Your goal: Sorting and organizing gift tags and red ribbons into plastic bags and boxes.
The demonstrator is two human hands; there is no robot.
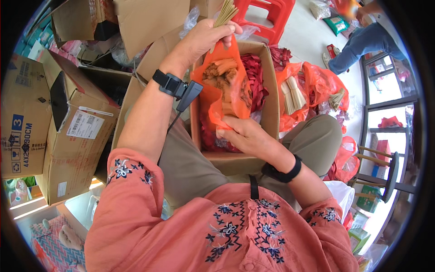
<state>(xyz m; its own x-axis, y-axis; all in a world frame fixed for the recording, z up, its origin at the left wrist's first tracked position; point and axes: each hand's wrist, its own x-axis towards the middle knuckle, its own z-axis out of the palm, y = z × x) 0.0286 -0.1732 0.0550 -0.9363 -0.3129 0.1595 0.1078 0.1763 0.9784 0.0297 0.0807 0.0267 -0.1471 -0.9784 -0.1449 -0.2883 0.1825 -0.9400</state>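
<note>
My left hand [207, 35] holds a bundle of thin, flat tan strips [224, 14] and the upper edge of an orange-red plastic bag [246, 88]. With my right hand [243, 134] I grip the bag's near edge. Between my hands the bag gapes, showing brown bundled strips with ruffled ends [221, 76]; their material is unclear. Beneath it, an open cardboard box [273, 98] stands between my knees. Dark red ribbon-like strips [258, 81] lie inside the box, partly hidden by the bag.
Large cardboard cartons [25, 119] crowd the left; a dark flat device [60, 98] rests on one. A red plastic stool [285, 17] stands ahead. Right of the box lie red bags [323, 81] and pale strip bundles [292, 95]. A person in jeans [370, 47] is at upper right.
</note>
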